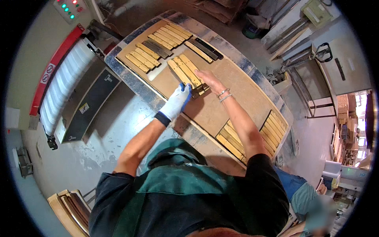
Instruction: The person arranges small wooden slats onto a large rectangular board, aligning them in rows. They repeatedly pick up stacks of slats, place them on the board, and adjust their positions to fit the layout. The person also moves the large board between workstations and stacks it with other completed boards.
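Observation:
A small stack of yellow wooden strips [184, 72] with dark dots and some dark sides sits between my hands over the brown board-topped table [233, 85]. My left hand [177, 102], in a white glove with blue fingertips, grips the near left end of the stack. On its right side my right hand [211, 81], bare with metal bracelets at the wrist, is closed around the strips; its fingers are partly hidden. Beyond lie rows of strips [142, 60], yellow with a few dark grey ones. More yellow strips [230, 139] rest by the table's near edge, partly behind my right forearm.
A raised wooden rim edges the tabletop. Another group of strips [273, 132] lies at its right end. On the left stands a machine with a ribbed silvery cover [65, 85] and red bar. A pallet-jack-like handle [324, 53] is at right. Another person [302, 193] is at lower right.

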The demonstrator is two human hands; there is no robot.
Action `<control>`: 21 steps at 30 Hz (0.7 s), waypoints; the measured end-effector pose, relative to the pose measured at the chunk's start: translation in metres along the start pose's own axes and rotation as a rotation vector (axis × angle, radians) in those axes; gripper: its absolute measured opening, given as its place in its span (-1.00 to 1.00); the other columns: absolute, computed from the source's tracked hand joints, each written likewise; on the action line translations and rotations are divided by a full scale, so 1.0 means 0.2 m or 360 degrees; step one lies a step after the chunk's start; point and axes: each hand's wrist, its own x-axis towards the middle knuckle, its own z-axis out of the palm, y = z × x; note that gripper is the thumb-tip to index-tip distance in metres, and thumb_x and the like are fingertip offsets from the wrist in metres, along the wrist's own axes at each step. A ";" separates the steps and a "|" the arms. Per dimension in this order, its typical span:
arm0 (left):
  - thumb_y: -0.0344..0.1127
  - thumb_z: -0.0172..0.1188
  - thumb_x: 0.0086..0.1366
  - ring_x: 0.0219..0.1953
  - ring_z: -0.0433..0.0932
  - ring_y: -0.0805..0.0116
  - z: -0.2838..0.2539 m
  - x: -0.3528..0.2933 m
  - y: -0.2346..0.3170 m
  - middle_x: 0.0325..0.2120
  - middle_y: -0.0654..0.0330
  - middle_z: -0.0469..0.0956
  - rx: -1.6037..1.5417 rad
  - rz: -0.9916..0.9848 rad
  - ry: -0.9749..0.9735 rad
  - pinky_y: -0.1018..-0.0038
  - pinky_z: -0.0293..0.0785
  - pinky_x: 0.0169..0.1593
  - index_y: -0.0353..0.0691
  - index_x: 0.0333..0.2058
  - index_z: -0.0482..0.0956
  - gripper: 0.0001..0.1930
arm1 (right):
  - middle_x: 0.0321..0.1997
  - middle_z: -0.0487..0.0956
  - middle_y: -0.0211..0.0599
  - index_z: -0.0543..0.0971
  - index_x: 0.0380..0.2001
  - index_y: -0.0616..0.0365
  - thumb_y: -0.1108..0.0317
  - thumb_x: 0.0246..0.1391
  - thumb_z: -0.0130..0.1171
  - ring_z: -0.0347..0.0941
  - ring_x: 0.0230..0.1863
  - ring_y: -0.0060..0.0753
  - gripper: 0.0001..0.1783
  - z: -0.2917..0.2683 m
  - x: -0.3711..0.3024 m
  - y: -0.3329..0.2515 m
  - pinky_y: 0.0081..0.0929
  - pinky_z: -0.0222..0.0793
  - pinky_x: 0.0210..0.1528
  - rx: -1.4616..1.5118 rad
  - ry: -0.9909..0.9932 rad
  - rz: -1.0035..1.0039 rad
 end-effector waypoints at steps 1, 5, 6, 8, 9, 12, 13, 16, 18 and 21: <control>-0.41 0.02 0.47 -0.16 0.55 -0.06 -0.04 0.02 0.01 -0.26 -0.12 0.52 -0.0046 0.0039 -0.0097 0.24 0.48 -0.03 -0.39 0.07 0.45 -0.73 | -0.21 0.68 -0.39 0.66 -0.18 0.34 -0.01 0.39 0.09 0.54 -0.19 -0.59 -0.48 -0.03 0.01 -0.01 -0.45 0.48 -0.12 -0.0032 -0.0019 -0.0019; -0.28 0.05 0.52 -0.23 0.55 0.27 -0.18 0.13 0.02 -0.31 0.08 0.54 -0.1159 -0.0741 -0.0488 0.32 0.51 -0.08 -0.37 0.01 0.50 -0.73 | -0.28 0.70 -0.14 0.64 -0.12 0.28 -0.04 0.29 0.10 0.59 -0.21 -0.34 -0.48 -0.14 0.18 -0.07 -0.28 0.49 -0.09 -0.1269 -0.0141 0.0183; -0.19 0.08 0.52 -0.19 0.60 0.34 -0.22 0.18 0.07 -0.27 0.13 0.61 -0.1644 -0.1241 -0.0411 0.33 0.56 -0.09 -0.35 -0.01 0.52 -0.69 | -0.34 0.65 -0.03 0.61 -0.13 0.25 -0.03 0.24 0.09 0.59 -0.19 -0.21 -0.50 -0.13 0.18 -0.08 -0.21 0.47 -0.04 -0.0963 -0.0154 -0.0049; -0.15 0.10 0.52 -0.18 0.63 0.31 -0.22 0.19 0.02 -0.22 0.13 0.63 -0.0884 -0.0606 -0.0415 0.37 0.59 -0.08 -0.35 0.00 0.54 -0.67 | -0.14 0.66 0.15 0.60 -0.12 0.36 0.00 0.28 0.11 0.60 -0.01 0.05 -0.48 -0.06 0.18 -0.07 -0.11 0.46 0.08 -0.1104 0.0000 -0.0253; -0.14 0.11 0.53 -0.18 0.65 0.30 -0.21 0.21 -0.01 -0.20 0.12 0.65 -0.0513 -0.0281 -0.0417 0.39 0.60 -0.07 -0.35 0.00 0.54 -0.65 | -0.05 0.65 0.19 0.58 -0.06 0.42 0.02 0.30 0.13 0.59 0.05 0.11 -0.45 -0.04 0.20 -0.05 -0.08 0.46 0.11 -0.1373 0.0089 -0.0396; -0.33 0.27 0.41 -0.20 0.70 0.21 -0.03 0.28 -0.16 -0.23 0.08 0.68 -0.2032 -0.1048 -0.0210 0.28 0.64 -0.10 -0.34 -0.03 0.52 -0.74 | -0.01 0.60 0.28 0.58 -0.12 0.42 -0.04 0.32 0.09 0.50 0.08 0.32 -0.42 -0.04 0.31 -0.14 -0.02 0.40 0.17 -0.1539 -0.0004 -0.0245; -0.33 0.27 0.41 -0.20 0.70 0.21 0.02 0.29 -0.22 -0.23 0.09 0.68 -0.2807 -0.1458 -0.0056 0.26 0.65 -0.09 -0.33 -0.02 0.51 -0.74 | 0.00 0.59 0.29 0.58 -0.13 0.41 -0.05 0.33 0.07 0.49 0.08 0.32 -0.42 -0.05 0.35 -0.18 -0.03 0.40 0.17 -0.1606 -0.0045 -0.0206; -0.15 0.10 0.53 -0.12 0.66 0.16 0.08 0.42 -0.39 -0.15 0.02 0.64 -0.2339 -0.1026 -0.0273 0.23 0.65 -0.02 -0.22 0.01 0.50 -0.72 | 0.05 0.58 0.24 0.58 -0.13 0.35 -0.10 0.34 0.03 0.46 0.14 0.31 -0.40 -0.14 0.44 -0.21 0.02 0.37 0.21 -0.1533 0.0124 -0.0153; -0.07 0.12 0.50 -0.12 0.65 0.15 0.09 0.54 -0.43 -0.18 0.03 0.64 -0.2867 -0.1376 -0.0239 0.21 0.64 -0.01 -0.18 -0.01 0.52 -0.69 | 0.17 0.55 0.16 0.59 0.02 0.30 -0.14 0.33 0.03 0.39 0.28 0.21 -0.37 -0.16 0.48 -0.20 0.00 0.30 0.31 -0.1594 0.0298 -0.0118; -0.06 0.14 0.49 -0.08 0.64 0.08 0.23 0.61 -0.56 -0.14 0.04 0.63 -0.2394 -0.0863 -0.0338 0.13 0.61 0.04 -0.18 -0.01 0.52 -0.68 | 0.30 0.48 0.07 0.55 0.16 0.25 -0.17 0.34 0.02 0.32 0.36 0.16 -0.32 -0.26 0.54 -0.21 -0.05 0.23 0.40 -0.1600 0.0323 -0.0080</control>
